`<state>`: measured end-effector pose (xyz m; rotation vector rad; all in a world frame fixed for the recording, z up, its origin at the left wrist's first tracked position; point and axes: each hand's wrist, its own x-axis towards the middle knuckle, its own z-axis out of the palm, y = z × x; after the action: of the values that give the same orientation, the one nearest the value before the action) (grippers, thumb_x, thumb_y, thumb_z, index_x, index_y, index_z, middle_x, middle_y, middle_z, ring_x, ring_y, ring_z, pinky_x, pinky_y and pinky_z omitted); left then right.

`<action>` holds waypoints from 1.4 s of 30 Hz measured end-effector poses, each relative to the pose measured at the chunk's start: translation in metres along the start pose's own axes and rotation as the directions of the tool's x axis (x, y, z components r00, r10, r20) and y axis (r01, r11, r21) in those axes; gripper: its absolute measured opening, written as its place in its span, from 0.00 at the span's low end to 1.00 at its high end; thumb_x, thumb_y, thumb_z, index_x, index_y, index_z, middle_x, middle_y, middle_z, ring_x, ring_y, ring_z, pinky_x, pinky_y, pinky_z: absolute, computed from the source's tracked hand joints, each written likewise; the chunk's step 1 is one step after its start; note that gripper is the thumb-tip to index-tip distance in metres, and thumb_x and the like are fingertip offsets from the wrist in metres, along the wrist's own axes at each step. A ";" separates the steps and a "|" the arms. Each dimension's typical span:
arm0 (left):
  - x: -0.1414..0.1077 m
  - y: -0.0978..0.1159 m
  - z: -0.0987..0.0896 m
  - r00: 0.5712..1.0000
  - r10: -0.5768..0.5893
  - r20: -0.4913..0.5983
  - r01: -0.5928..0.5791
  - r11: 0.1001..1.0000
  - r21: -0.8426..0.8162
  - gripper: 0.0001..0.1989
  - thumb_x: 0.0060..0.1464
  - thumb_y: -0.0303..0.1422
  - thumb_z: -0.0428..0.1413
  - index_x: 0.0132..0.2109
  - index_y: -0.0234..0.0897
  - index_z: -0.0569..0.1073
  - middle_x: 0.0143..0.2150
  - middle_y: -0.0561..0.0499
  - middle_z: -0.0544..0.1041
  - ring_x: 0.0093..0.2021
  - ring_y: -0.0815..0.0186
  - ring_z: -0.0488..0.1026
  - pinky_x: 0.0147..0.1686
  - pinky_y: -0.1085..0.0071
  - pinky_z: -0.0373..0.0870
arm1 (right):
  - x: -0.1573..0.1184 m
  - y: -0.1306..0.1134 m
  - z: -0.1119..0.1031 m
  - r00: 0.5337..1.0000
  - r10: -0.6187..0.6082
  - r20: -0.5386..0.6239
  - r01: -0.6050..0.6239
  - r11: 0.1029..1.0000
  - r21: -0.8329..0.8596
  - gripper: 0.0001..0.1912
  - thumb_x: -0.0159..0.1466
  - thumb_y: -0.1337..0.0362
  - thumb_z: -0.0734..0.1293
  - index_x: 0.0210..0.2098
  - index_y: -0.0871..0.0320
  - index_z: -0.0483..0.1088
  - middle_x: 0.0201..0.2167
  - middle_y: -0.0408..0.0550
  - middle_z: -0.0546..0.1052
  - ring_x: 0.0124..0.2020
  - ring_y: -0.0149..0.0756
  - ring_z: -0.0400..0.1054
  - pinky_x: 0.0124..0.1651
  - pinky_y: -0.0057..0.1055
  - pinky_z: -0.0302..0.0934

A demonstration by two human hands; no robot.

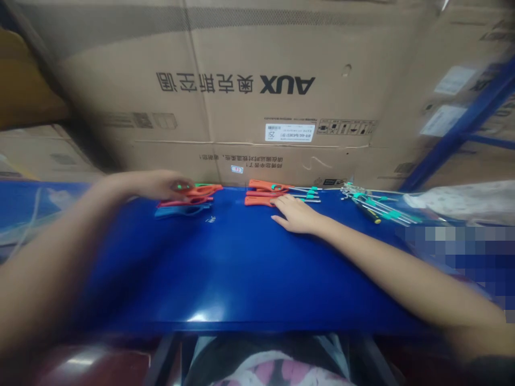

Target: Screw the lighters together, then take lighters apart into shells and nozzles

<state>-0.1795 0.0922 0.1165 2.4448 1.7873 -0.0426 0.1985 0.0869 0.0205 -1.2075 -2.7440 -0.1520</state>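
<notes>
My left hand [163, 186], blurred, reaches over a pile of plastic handle pieces on the left. An orange handle [205, 190], a red one [185, 201] and a blue one [183, 210] show there, with a bit of green behind. Its fingertips are smeared, so a grip cannot be made out. My right hand [298, 214] lies with stretched fingers on the nearest of several orange long-nosed lighter-shaped pieces [257, 201], thumb apart on the near side. Thin metal rods with teal parts stick out of these to the right. Small screws [210, 219] lie between the groups.
More metal rods with teal parts [378, 202] lie at right, beside a yellow-and-black tool handle [375, 217]. A large cardboard box [233, 118] stands behind the blue table [241, 268]. White patterned material [462, 201] and a blue metal post [454, 128] are on the right.
</notes>
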 end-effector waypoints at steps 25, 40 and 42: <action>-0.039 0.194 0.108 0.875 0.469 -0.120 -0.484 0.847 -0.220 0.06 0.57 0.30 0.59 0.42 0.36 0.71 0.41 0.47 0.73 0.42 0.60 0.72 0.41 0.66 0.70 | -0.085 -0.061 -0.042 0.950 0.127 0.285 -0.225 0.912 0.344 0.09 0.62 0.64 0.71 0.38 0.57 0.66 0.42 0.48 0.70 0.41 0.38 0.68 0.42 0.33 0.61; -0.026 0.193 0.115 0.912 0.349 -0.214 -0.400 0.873 -0.279 0.08 0.55 0.28 0.59 0.42 0.35 0.70 0.43 0.45 0.71 0.45 0.56 0.70 0.45 0.61 0.71 | -0.060 -0.062 -0.039 0.956 0.159 0.247 -0.214 0.953 0.214 0.16 0.59 0.58 0.74 0.37 0.58 0.65 0.40 0.52 0.72 0.43 0.44 0.68 0.41 0.35 0.60; -0.028 0.194 0.118 0.902 0.360 -0.240 -0.418 0.869 -0.266 0.07 0.57 0.28 0.58 0.43 0.35 0.71 0.43 0.45 0.70 0.45 0.56 0.70 0.45 0.60 0.71 | -0.063 -0.064 -0.037 0.964 0.162 0.213 -0.203 0.961 0.190 0.15 0.59 0.59 0.73 0.38 0.58 0.65 0.41 0.53 0.72 0.44 0.45 0.68 0.43 0.36 0.61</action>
<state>0.0012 -0.0055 0.0164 2.5767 1.1952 0.4777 0.1962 -0.0074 0.0440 -1.4757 -2.6989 0.2851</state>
